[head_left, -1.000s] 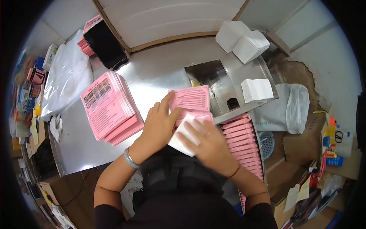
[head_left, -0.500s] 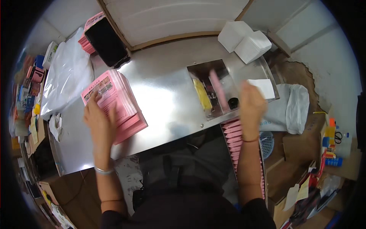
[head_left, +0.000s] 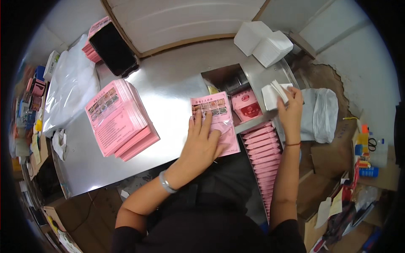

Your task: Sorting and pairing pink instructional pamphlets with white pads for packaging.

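Note:
My left hand [head_left: 201, 143] lies with its fingers stretched out on a flat pink printed paper bag [head_left: 214, 101], which sits partly over a rectangular opening [head_left: 222, 76] in the metal table. With my right hand [head_left: 291, 110] I pinch a folded white paper napkin [head_left: 278, 90] above a small napkin pile [head_left: 268, 101] at the table's right edge. Inside the opening shows a pink packet with a red print [head_left: 249, 109]; a bit of a yellow item [head_left: 213, 90] peeks out beside the bag. To the left stands a thick stack of the pink bags [head_left: 120, 118].
Filled pink packets [head_left: 263, 156] line a long tray below the table edge. Two white napkin stacks [head_left: 270, 46] stand at the back right, a phone [head_left: 113, 48] at the back left. Clear plastic bags [head_left: 74, 84] lie far left, a grey-white sack [head_left: 320, 114] at right.
My left hand has moved right from the stack, and a pink bag now lies under it by the opening. My right hand has shifted right to the napkins and taken hold of one.

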A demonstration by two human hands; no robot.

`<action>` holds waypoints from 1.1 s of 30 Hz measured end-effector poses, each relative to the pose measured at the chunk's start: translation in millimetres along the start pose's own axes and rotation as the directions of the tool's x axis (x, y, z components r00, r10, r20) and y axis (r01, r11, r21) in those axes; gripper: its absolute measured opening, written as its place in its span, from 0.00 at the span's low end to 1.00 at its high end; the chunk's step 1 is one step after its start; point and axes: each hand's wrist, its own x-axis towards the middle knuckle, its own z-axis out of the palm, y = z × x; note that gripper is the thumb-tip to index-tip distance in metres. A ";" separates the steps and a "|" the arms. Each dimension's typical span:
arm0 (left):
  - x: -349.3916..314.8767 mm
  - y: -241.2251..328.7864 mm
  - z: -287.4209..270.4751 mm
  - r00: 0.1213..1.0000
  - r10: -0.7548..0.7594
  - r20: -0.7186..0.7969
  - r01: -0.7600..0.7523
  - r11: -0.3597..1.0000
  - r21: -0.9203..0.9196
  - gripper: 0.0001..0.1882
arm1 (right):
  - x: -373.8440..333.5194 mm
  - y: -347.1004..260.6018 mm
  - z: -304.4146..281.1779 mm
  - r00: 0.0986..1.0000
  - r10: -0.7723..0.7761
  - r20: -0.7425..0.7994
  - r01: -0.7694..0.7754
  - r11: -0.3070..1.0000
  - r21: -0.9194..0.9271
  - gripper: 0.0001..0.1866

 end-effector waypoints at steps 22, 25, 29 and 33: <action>46.4 -26.4 -26.1 0.986 0.045 0.162 -0.124 0.844 0.522 0.30 | -12.6 -48.1 25.5 0.998 0.057 -0.037 -0.065 0.946 -0.318 0.12; 55.8 -27.1 -28.5 0.985 -0.058 0.161 -0.024 0.885 0.464 0.33 | -11.7 -41.1 25.7 0.995 0.100 0.008 -0.097 0.980 -0.172 0.14; 27.4 -17.0 -50.8 0.965 -0.189 0.182 0.109 0.919 0.379 0.32 | -13.5 -24.8 15.9 0.988 0.139 0.061 -0.136 0.989 -0.049 0.15; -1.8 -10.6 -35.4 0.991 -0.008 0.135 -0.008 0.993 0.118 0.29 | -6.9 -12.9 5.2 0.999 0.033 -0.008 -0.033 0.998 0.059 0.19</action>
